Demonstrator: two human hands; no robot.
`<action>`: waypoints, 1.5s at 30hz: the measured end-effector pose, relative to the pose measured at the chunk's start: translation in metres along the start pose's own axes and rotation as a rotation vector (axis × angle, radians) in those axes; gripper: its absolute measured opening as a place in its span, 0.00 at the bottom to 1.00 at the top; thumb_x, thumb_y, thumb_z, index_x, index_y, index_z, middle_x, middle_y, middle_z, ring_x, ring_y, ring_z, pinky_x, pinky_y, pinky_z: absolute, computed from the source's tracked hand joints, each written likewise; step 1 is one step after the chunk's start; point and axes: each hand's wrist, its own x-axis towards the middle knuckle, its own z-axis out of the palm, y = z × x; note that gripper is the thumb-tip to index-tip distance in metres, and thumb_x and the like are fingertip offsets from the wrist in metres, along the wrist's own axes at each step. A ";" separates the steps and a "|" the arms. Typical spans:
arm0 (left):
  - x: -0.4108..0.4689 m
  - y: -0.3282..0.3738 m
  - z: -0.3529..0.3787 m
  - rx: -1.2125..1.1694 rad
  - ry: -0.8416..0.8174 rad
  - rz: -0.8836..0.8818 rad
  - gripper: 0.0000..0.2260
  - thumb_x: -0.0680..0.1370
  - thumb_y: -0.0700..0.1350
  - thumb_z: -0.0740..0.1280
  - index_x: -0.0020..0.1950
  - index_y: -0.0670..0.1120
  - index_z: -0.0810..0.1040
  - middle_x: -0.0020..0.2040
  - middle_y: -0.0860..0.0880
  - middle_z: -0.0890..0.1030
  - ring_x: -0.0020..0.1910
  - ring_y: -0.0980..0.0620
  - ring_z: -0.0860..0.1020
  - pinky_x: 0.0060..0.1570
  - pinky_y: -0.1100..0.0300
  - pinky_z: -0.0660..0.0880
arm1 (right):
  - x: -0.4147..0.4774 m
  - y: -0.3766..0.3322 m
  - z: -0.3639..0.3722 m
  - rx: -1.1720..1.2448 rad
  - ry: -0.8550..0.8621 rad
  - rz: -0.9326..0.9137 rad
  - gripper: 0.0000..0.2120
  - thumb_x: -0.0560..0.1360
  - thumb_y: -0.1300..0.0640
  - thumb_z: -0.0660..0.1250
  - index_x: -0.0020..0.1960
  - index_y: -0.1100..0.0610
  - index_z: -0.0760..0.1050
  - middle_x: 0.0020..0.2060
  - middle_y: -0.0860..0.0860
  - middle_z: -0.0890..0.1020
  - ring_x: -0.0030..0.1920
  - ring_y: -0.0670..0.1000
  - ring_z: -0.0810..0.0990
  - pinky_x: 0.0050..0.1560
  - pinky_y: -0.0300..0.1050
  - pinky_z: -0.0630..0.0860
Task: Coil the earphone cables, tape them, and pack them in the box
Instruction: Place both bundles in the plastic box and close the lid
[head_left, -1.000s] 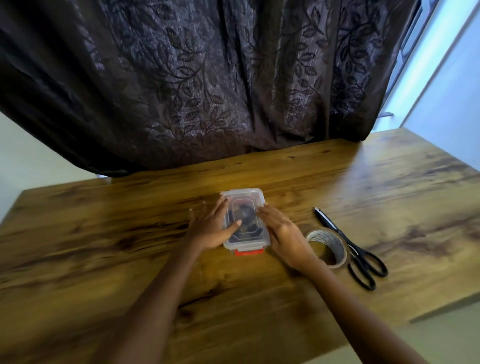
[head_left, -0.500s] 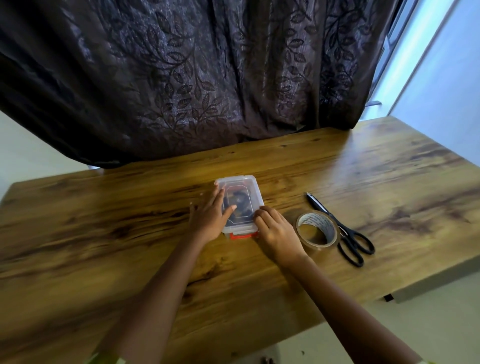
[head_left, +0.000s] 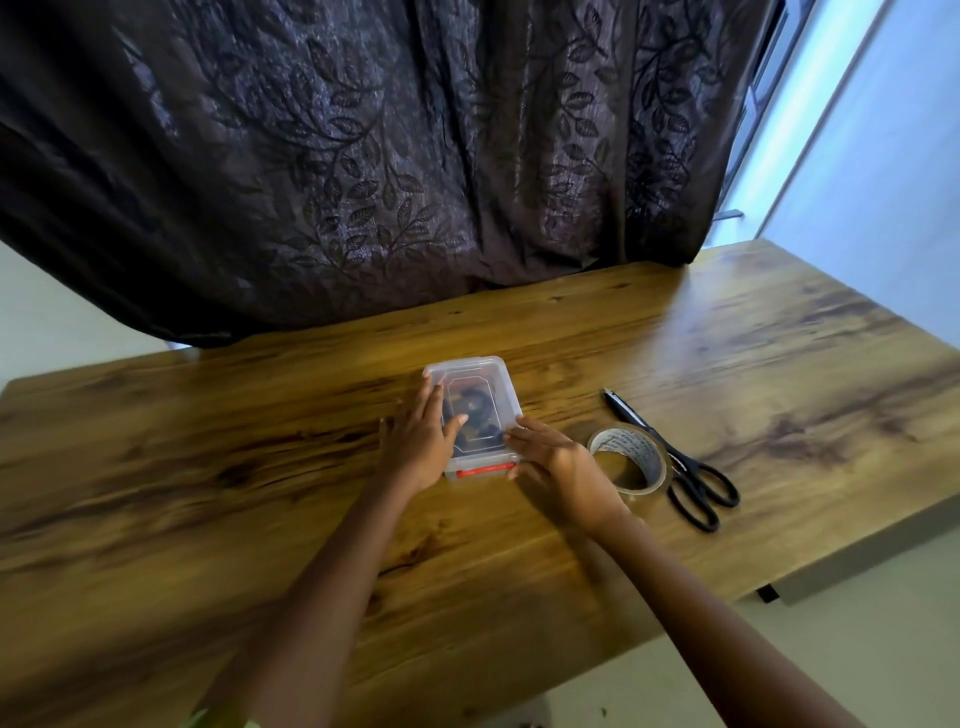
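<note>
Currently the left hand is lying flat and spread along the left side of the box, fingers reaching up its edge and the thumb resting across the clear lid. The right hand is sitting at the box's near right corner, fingers extended and loosely together, tips touching the lid edge just above the red latch; neither hand is pinching anything. Dark coiled earphone cables are showing through the lid, so packing is judged nearly finished, with closing the lid as the step in hand. Whether the latch is fully engaged cannot be told from this view. Risk one: pressing unevenly, with the left palm holding one side and the right fingertips only on a corner, may be leaving the far edge unseated, so the lid could pop up once released. Risk two: a cable loop sitting high could be getting caught under the rim, though none is visibly protruding. Risk three: the box is resting freely on the smooth wooden surface, so a forward push on the latch could be sliding it away. Just right of the right hand, the tape roll and the scissors beside it could be getting knocked as the wrist withdraws.
</note>
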 end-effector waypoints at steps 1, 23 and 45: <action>0.000 0.000 0.000 -0.004 0.000 -0.001 0.26 0.80 0.58 0.48 0.76 0.55 0.42 0.76 0.56 0.37 0.76 0.48 0.41 0.72 0.44 0.42 | 0.001 0.000 0.000 0.036 0.010 0.027 0.18 0.72 0.61 0.68 0.61 0.63 0.75 0.61 0.58 0.77 0.67 0.55 0.70 0.67 0.50 0.67; 0.010 0.000 -0.011 0.140 0.139 0.118 0.23 0.79 0.55 0.56 0.72 0.49 0.60 0.73 0.49 0.61 0.73 0.48 0.59 0.70 0.51 0.61 | 0.052 -0.008 -0.022 0.591 0.057 0.590 0.13 0.74 0.53 0.68 0.56 0.57 0.75 0.44 0.45 0.79 0.40 0.40 0.79 0.33 0.28 0.75; 0.021 -0.017 -0.005 0.237 0.217 0.172 0.28 0.73 0.64 0.51 0.65 0.48 0.70 0.62 0.49 0.71 0.63 0.49 0.68 0.64 0.54 0.66 | 0.149 0.046 -0.005 1.329 -0.090 1.024 0.41 0.74 0.31 0.42 0.64 0.64 0.71 0.59 0.59 0.78 0.59 0.57 0.75 0.61 0.54 0.69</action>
